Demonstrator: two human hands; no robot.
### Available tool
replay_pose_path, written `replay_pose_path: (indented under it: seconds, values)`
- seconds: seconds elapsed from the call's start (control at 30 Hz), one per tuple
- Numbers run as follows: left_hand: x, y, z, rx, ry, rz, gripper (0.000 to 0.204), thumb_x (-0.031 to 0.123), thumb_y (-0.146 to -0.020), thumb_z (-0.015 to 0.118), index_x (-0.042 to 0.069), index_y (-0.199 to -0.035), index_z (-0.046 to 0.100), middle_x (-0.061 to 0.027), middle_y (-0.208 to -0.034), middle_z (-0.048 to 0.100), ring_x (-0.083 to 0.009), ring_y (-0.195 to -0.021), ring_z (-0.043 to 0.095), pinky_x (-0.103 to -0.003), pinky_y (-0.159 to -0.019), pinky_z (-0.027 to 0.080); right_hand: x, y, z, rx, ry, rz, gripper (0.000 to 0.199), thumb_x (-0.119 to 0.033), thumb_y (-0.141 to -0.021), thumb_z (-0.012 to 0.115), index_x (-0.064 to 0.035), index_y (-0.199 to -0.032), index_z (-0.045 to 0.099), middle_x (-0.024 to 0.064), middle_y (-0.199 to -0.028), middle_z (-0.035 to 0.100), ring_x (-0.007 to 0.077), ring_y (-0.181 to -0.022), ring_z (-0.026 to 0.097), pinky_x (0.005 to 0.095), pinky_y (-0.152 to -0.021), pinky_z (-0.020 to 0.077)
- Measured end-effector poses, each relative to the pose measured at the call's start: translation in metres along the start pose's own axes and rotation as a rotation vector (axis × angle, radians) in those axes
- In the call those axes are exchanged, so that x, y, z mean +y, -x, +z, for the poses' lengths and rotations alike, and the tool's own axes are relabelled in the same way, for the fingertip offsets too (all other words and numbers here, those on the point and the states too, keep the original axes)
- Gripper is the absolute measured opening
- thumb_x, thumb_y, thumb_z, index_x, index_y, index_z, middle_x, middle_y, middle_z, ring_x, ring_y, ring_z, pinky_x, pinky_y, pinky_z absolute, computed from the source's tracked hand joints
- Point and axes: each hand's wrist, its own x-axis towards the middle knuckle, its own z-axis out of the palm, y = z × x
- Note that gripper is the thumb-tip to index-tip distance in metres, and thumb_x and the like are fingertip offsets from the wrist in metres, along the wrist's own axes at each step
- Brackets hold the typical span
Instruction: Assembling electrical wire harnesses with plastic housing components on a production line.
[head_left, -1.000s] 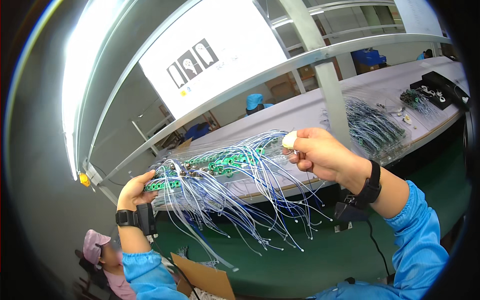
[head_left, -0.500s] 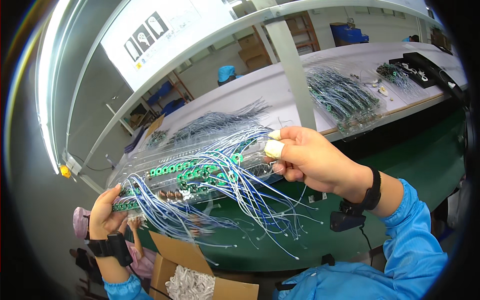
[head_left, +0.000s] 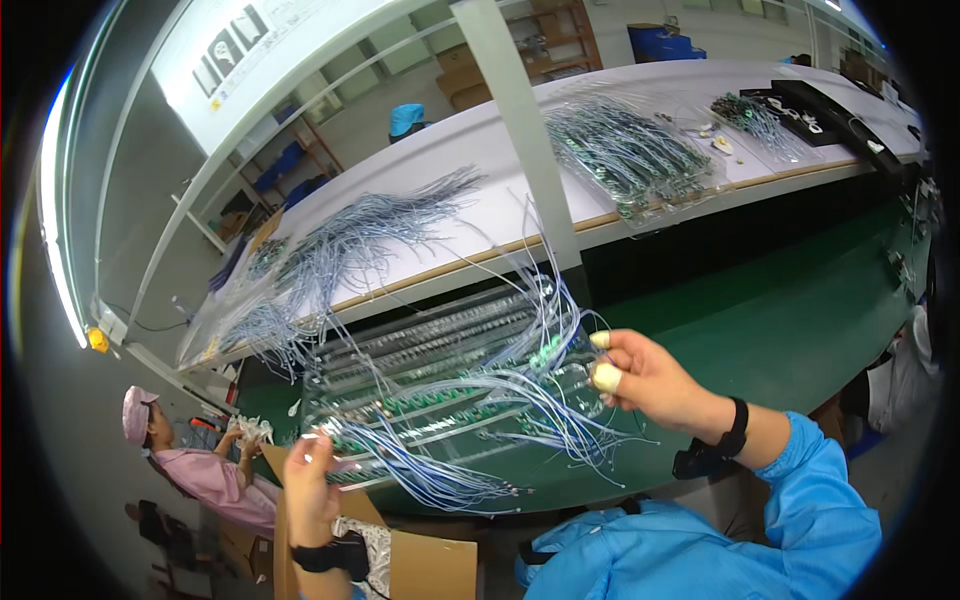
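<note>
Between my two hands a clear plastic tray (head_left: 405,348) is held tilted over the green bench (head_left: 690,290). Small green circuit boards (head_left: 440,398) lie in rows in its slots, and blue and white wires (head_left: 425,465) fan from them over the near edge. My left hand (head_left: 312,490) grips the near left corner, fingers closed. At the right end my right hand (head_left: 655,382) pinches the tray's edge, with pale yellow covers on thumb and forefinger. Some far slots look bare of boards. Glare and wires hide parts of the tray.
On the raised white shelf (head_left: 400,285) lie a wire bundle (head_left: 380,220) and another loaded tray (head_left: 635,160). A metal post (head_left: 520,130) rises in front. Below left, an open cardboard box (head_left: 430,568) holds white pieces; a person in pink (head_left: 215,485) works beyond it.
The tray and both hands have moved lower and rightward in the view, and more of the tray's far slots show. The view itself has turned, so the shelf appears farther left.
</note>
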Motion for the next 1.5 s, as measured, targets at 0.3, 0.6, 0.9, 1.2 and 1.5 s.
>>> replay_pose_path:
  seconds: [0.3,0.6,0.9,1.2,1.5]
  values:
    - [-0.091,0.08,0.05,0.033,-0.013,-0.079,0.037,0.014,-0.094,0.053,0.0,-0.127,0.046,-0.0043,-0.096,0.054,-0.0126,-0.078,0.057,-0.026,-0.068,0.051,0.051,0.072,-0.058,0.103,0.032,0.029,0.046,-0.009,-0.091,0.056,-0.0011,-0.131,0.035,0.0043,-0.094,0.057,0.0096,-0.08,0.054,0.0247,-0.072,0.0459]
    - [-0.133,0.137,0.11,0.058,0.077,-0.224,0.034,0.016,-0.094,0.054,0.006,-0.125,0.045,-0.0051,-0.092,0.057,-0.0174,-0.073,0.064,-0.026,-0.062,0.05,0.071,0.138,-0.116,0.149,0.058,0.096,0.046,-0.007,-0.09,0.058,-0.0045,-0.131,0.037,0.0057,-0.097,0.059,0.0114,-0.085,0.056,0.0257,-0.073,0.0479]
    - [-0.302,0.103,0.174,-0.26,0.185,-0.214,0.035,0.01,-0.092,0.057,0.006,-0.122,0.042,-0.0076,-0.093,0.056,-0.0236,-0.071,0.066,-0.03,-0.057,0.053,0.177,0.159,-0.229,0.309,0.172,0.188,0.043,-0.004,-0.089,0.057,-0.0002,-0.128,0.038,0.0056,-0.092,0.057,0.0125,-0.081,0.056,0.0287,-0.072,0.0495]
    - [-0.394,0.065,0.2,-0.331,0.023,-0.454,0.039,0.017,-0.088,0.064,0.01,-0.121,0.045,-0.0073,-0.097,0.056,-0.0192,-0.076,0.062,-0.035,-0.057,0.056,0.239,0.157,-0.266,0.471,0.286,0.311,0.041,0.001,-0.087,0.055,0.0006,-0.126,0.042,0.006,-0.086,0.059,0.0145,-0.076,0.057,0.0291,-0.071,0.0489]
    - [-0.386,-0.01,0.229,-0.36,-0.101,-0.458,0.054,0.021,-0.084,0.069,0.0,-0.127,0.045,-0.0079,-0.089,0.061,-0.0139,-0.071,0.061,-0.027,-0.052,0.049,0.246,0.124,-0.272,0.574,0.351,0.388,0.047,0.003,-0.083,0.058,-0.0007,-0.128,0.043,0.0089,-0.094,0.06,0.0169,-0.084,0.058,0.0311,-0.075,0.0486]
